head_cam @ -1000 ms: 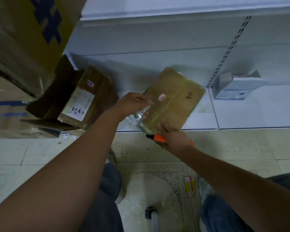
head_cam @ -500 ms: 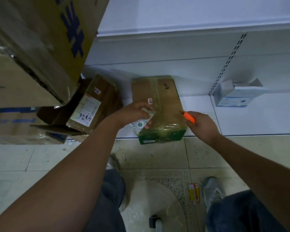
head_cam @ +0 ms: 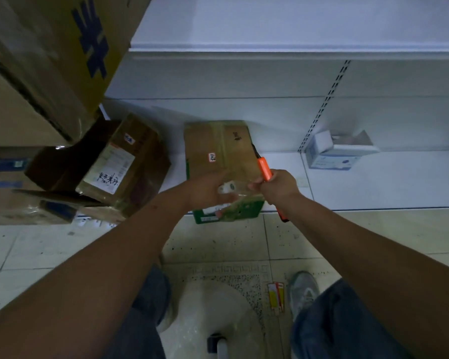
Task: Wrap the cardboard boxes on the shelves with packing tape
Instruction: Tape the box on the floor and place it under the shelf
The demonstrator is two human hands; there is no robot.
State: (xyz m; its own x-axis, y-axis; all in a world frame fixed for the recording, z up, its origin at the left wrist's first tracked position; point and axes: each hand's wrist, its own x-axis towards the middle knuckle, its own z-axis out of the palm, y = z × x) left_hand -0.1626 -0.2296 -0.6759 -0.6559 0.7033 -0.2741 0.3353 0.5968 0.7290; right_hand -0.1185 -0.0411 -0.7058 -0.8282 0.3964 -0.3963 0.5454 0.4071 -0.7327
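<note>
taped box (head_cam: 122, 164) left, bare shelf (head_cam: 386, 187) right

Brown cardboard box (head_cam: 219, 151) w/ green front edge, frame centre; orange cutter (head_cam: 264, 168) beside it; blue print on tan box (head_cam: 62, 47) upper left; white shelf (head_cam: 373, 182).

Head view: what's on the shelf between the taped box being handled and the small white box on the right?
Bare white shelf between taped box and small white box, apart from the orange-handled tool in the right hand.
</note>
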